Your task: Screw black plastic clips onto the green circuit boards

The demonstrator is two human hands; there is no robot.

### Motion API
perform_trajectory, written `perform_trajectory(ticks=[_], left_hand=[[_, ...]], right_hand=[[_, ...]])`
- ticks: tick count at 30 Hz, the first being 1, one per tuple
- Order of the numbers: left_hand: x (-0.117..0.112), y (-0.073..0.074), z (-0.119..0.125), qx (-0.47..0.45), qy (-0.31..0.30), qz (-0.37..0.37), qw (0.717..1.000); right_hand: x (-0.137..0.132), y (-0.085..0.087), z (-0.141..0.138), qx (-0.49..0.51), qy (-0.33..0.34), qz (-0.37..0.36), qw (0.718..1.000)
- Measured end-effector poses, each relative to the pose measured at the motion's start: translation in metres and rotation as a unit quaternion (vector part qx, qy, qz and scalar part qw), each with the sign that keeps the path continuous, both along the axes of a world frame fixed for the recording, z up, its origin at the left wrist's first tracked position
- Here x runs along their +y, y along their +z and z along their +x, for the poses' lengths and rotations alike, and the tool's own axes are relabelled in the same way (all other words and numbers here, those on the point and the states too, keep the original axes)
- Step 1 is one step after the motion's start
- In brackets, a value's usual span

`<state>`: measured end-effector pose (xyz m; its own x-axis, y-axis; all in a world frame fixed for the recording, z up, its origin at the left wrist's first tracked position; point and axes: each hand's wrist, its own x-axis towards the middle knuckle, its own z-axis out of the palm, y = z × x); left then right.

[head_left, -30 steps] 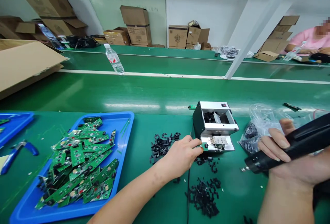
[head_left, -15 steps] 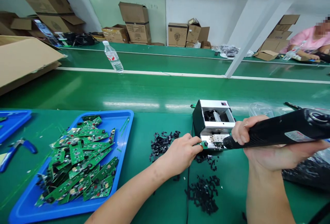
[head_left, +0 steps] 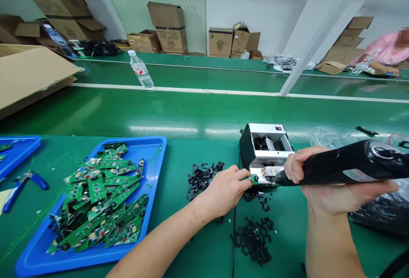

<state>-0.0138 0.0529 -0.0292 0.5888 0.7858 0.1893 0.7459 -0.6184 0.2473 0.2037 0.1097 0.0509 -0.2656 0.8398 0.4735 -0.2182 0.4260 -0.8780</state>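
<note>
My right hand (head_left: 332,184) is wrapped around a black electric screwdriver (head_left: 338,163), held nearly level with its tip pointing left. The tip reaches the front of a silver and black screw feeder (head_left: 266,154). My left hand (head_left: 228,186) pinches a small green circuit board (head_left: 254,179) against the left of the feeder's front; the fingers cover most of the board. Small black plastic pieces (head_left: 204,178) lie in a heap left of the feeder, and another black pile (head_left: 254,239) lies nearer me. The exact contact at the screwdriver's tip is too small to make out.
A blue tray (head_left: 159,175) heaped with green circuit boards stands on the left, with blue-handled pliers (head_left: 40,181) beyond it. A water bottle (head_left: 141,70) stands further back. Black plastic bags (head_left: 380,212) lie at right. Across the bench sits a person in pink (head_left: 383,52).
The rear of the electric screwdriver has shifted slightly left and down in my right hand. My left hand stays at the board. The view has moved a little.
</note>
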Motion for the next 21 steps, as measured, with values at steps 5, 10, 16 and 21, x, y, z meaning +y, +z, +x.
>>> perform_trajectory(ticks=[5,10,16,21], left_hand=[[0.0007,-0.0021,0.0009,-0.003,-0.002,0.009,1.0],[0.0021,-0.0056,0.002,-0.003,-0.002,0.02,1.0],[0.0024,-0.0028,0.0015,0.004,-0.003,0.011,1.0],[0.0021,0.0,0.0021,0.006,-0.005,0.003,1.0]], right_hand=[[0.0016,0.0001,-0.0001,0.0,0.016,0.003,1.0],[0.0077,-0.0005,-0.0012,0.029,0.051,0.004,0.998],[0.009,0.0018,0.0021,0.019,0.047,0.003,0.999],[0.0061,0.0008,0.0041,0.015,0.054,-0.004,0.998]])
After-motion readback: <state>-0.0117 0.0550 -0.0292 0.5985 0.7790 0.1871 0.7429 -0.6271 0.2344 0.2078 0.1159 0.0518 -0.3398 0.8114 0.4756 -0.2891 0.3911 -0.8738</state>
